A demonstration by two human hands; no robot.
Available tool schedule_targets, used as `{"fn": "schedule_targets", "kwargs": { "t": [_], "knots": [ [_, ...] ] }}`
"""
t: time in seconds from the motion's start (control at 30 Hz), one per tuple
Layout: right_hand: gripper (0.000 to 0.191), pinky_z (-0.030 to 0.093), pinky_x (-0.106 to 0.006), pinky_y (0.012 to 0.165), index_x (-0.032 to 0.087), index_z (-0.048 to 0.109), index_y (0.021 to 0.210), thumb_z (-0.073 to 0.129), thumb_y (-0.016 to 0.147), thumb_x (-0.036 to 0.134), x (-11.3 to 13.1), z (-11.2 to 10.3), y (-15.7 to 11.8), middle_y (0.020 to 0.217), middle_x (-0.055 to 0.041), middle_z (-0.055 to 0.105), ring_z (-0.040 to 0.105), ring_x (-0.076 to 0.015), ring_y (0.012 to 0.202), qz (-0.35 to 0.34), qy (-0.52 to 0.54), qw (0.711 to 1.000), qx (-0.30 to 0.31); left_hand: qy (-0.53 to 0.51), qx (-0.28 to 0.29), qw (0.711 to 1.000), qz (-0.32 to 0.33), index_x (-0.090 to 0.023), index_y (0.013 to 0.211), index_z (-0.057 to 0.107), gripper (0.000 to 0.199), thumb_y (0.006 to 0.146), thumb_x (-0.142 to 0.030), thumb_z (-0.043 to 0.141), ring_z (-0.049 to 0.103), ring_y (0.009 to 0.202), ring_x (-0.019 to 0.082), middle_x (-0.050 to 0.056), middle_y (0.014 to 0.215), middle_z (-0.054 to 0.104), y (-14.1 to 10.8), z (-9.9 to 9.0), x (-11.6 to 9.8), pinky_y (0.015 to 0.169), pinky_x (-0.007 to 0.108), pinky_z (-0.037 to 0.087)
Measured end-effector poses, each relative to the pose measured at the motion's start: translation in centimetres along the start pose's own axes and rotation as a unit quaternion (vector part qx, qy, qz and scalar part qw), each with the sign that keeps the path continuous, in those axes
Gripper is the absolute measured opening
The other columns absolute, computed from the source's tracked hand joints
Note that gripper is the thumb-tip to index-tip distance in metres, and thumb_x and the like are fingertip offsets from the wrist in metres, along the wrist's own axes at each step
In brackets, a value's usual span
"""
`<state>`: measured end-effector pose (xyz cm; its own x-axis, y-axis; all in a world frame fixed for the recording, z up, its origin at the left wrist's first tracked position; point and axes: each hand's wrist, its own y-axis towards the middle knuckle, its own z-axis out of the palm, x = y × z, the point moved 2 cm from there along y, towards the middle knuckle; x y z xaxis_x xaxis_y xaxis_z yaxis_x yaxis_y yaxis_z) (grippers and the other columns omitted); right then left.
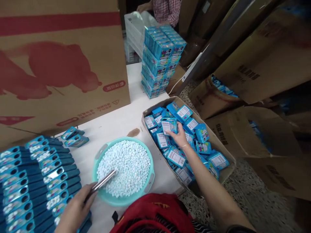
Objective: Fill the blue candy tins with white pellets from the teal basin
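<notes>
At centre, a smooth turquoise plastic basin of matt white pellets with a shiny metal utensil. Right of centre, glossy printed card packets in a matt brown cardboard carton. Upper left, a matt cardboard box; bottom centre, red cloth.

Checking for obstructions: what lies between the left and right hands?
From left hand to right hand, the head view shows a metal tool, the turquoise basin of pale pieces, a strip of white table, then the carton of blue boxes.
</notes>
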<state>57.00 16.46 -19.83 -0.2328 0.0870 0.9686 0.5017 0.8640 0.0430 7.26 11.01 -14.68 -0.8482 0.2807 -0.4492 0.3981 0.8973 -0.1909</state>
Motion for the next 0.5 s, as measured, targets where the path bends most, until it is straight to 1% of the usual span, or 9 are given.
{"fn": "schedule_targets", "kwargs": {
  "t": [0.07, 0.13, 0.2, 0.27, 0.3, 0.33, 0.4, 0.47, 0.5],
  "knots": [
    [0.064, 0.044, -0.041, 0.096, 0.022, 0.047, 0.118, 0.077, 0.064, 0.039, 1.8, -0.7, -3.2, 0.113, -0.0057, 0.06, 0.058, -0.0222, 0.104, -0.002, 0.012, 1.0, 0.011, 0.047, 0.01, 0.998, -0.029, -0.025, 0.106, 0.063, 0.034, 0.087, -0.046, 0.045, 0.068, 0.092, 0.021, 0.004, 0.104, 0.071, -2.4, 0.9, -1.1, 0.079, 0.029, 0.055],
    [0.057, 0.044, -0.04, 0.097, 0.022, 0.051, 0.111, 0.078, 0.063, 0.035, 3.6, -0.7, -6.3, 0.108, -0.004, 0.061, 0.058, -0.0216, 0.101, -0.004, 0.023, 0.999, 0.037, 0.091, 0.028, 0.993, -0.065, -0.024, 0.107, 0.063, 0.033, 0.089, -0.04, 0.04, 0.067, 0.09, 0.023, 0.007, 0.102, 0.07, -3.5, 2.3, -2.6, 0.077, 0.032, 0.054],
    [0.049, 0.044, -0.04, 0.097, 0.023, 0.054, 0.105, 0.078, 0.064, 0.032, 4.9, -0.1, -9.0, 0.103, -0.0027, 0.063, 0.059, -0.0213, 0.098, 0.014, 0.063, 0.996, 0.067, 0.111, 0.05, 0.988, -0.099, -0.022, 0.107, 0.063, 0.032, 0.09, -0.032, 0.038, 0.067, 0.086, 0.023, 0.008, 0.097, 0.069, -3.0, 4.3, -4.3, 0.075, 0.034, 0.053],
    [0.045, 0.046, -0.041, 0.095, 0.024, 0.055, 0.104, 0.077, 0.065, 0.031, 5.5, 0.9, -11.2, 0.101, -0.0018, 0.066, 0.061, -0.0216, 0.097, 0.072, 0.15, 0.982, 0.09, 0.111, 0.044, 0.985, -0.122, -0.019, 0.102, 0.063, 0.026, 0.088, -0.025, 0.041, 0.065, 0.091, 0.023, 0.009, 0.1, 0.067, -1.5, 6.6, -5.9, 0.078, 0.033, 0.052],
    [0.045, 0.047, -0.041, 0.094, 0.025, 0.055, 0.106, 0.076, 0.066, 0.031, 5.6, 1.4, -12.1, 0.101, -0.0015, 0.067, 0.062, -0.022, 0.097, 0.115, 0.205, 0.967, 0.096, 0.102, 0.033, 0.986, -0.13, -0.019, 0.102, 0.062, 0.024, 0.087, -0.023, 0.043, 0.064, 0.094, 0.023, 0.01, 0.101, 0.067, -0.5, 7.7, -6.4, 0.08, 0.033, 0.051],
    [0.045, 0.048, -0.042, 0.094, 0.026, 0.056, 0.108, 0.074, 0.067, 0.03, 5.7, 2.0, -12.9, 0.101, -0.0012, 0.068, 0.063, -0.0226, 0.097, 0.164, 0.258, 0.946, 0.103, 0.082, 0.021, 0.987, -0.134, -0.018, 0.103, 0.061, 0.024, 0.086, -0.022, 0.045, 0.063, 0.098, 0.023, 0.01, 0.104, 0.066, 0.4, 8.7, -6.9, 0.083, 0.034, 0.05],
    [0.045, 0.049, -0.044, 0.093, 0.026, 0.056, 0.112, 0.07, 0.069, 0.03, 5.5, 2.9, -14.3, 0.102, -0.0016, 0.07, 0.064, -0.0243, 0.099, 0.26, 0.346, 0.892, 0.127, 0.045, -0.007, 0.988, -0.146, -0.017, 0.106, 0.059, 0.024, 0.086, -0.022, 0.046, 0.062, 0.101, 0.024, 0.012, 0.109, 0.064, 1.8, 10.2, -7.2, 0.085, 0.036, 0.05],
    [0.044, 0.049, -0.046, 0.091, 0.024, 0.057, 0.113, 0.065, 0.07, 0.032, 5.5, 3.5, -15.4, 0.101, -0.0034, 0.072, 0.065, -0.0266, 0.101, 0.333, 0.399, 0.835, 0.182, 0.021, -0.019, 0.989, -0.147, -0.017, 0.109, 0.057, 0.025, 0.086, -0.023, 0.047, 0.063, 0.1, 0.024, 0.012, 0.11, 0.064, 2.4, 10.9, -7.1, 0.086, 0.036, 0.05],
    [0.044, 0.049, -0.048, 0.091, 0.023, 0.058, 0.114, 0.062, 0.071, 0.034, 5.5, 3.6, -15.9, 0.101, -0.0043, 0.072, 0.065, -0.0277, 0.102, 0.355, 0.414, 0.81, 0.217, 0.013, -0.019, 0.99, -0.142, -0.017, 0.109, 0.057, 0.026, 0.086, -0.024, 0.048, 0.063, 0.099, 0.023, 0.011, 0.109, 0.064, 2.4, 11.0, -6.9, 0.086, 0.035, 0.05]
  ]
}}
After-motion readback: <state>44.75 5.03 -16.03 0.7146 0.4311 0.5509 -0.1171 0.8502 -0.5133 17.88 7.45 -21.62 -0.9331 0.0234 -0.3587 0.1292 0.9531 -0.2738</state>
